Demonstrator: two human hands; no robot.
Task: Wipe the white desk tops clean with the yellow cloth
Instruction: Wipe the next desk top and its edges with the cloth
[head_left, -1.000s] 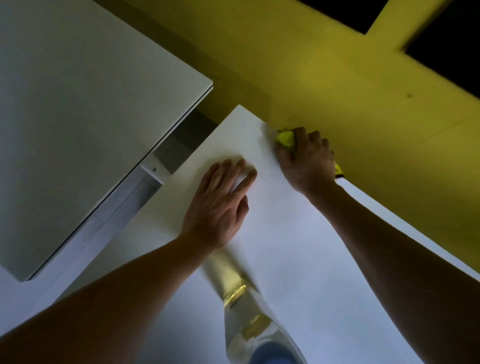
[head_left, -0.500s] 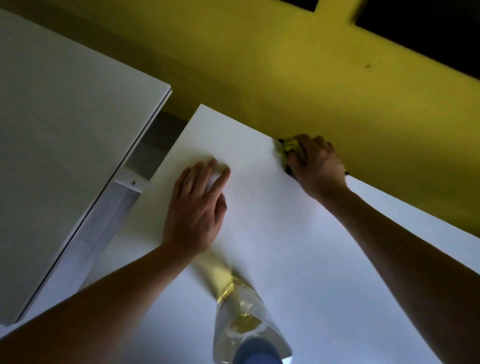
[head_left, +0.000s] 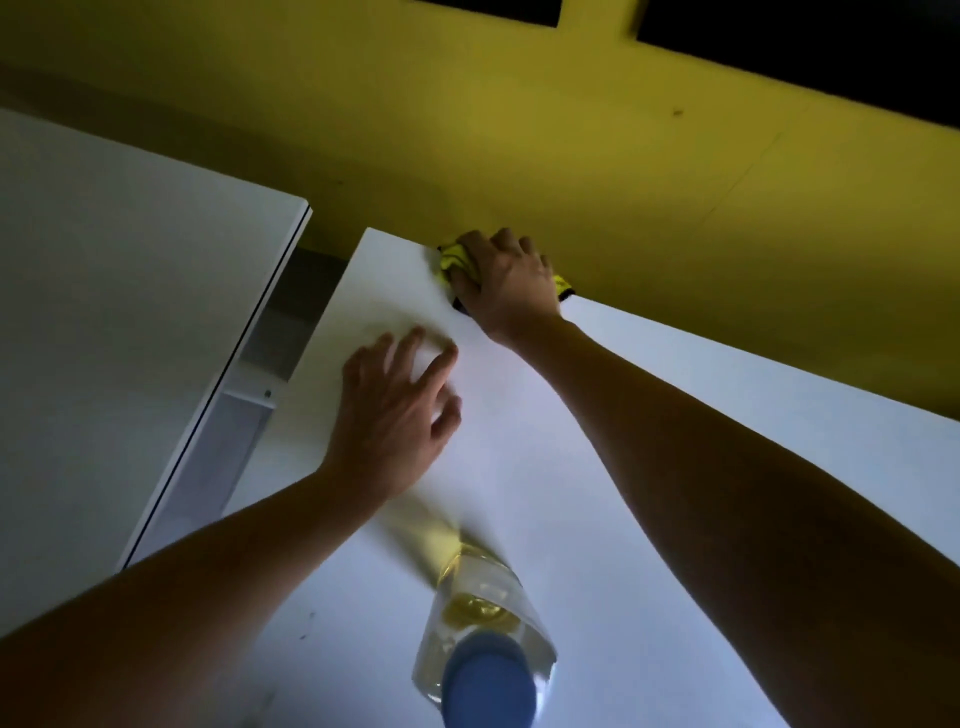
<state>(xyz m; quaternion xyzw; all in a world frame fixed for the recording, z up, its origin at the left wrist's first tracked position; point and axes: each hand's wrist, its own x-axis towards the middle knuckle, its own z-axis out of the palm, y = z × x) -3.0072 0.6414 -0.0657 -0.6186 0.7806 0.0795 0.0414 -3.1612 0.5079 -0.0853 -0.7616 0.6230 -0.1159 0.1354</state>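
Note:
My right hand (head_left: 506, 283) grips the bunched yellow cloth (head_left: 451, 255) at the far edge of the white desk top (head_left: 649, 426), close to its far left corner and against the yellow wall. Only small parts of the cloth show at the fingers and beside the wrist. My left hand (head_left: 395, 410) rests flat on the same desk top, fingers spread, a little nearer to me and to the left of the right hand. A second white desk top (head_left: 119, 322) lies to the left, across a narrow gap.
A clear plastic bottle (head_left: 480, 649) with a blue cap and some yellowish liquid stands on the desk near my body, between my forearms. The yellow wall (head_left: 675, 197) runs along the desk's far edge. A white frame rail (head_left: 244, 395) shows in the gap.
My right hand has slid the cloth left along the far edge toward the corner. My left hand has stayed flat on the desk.

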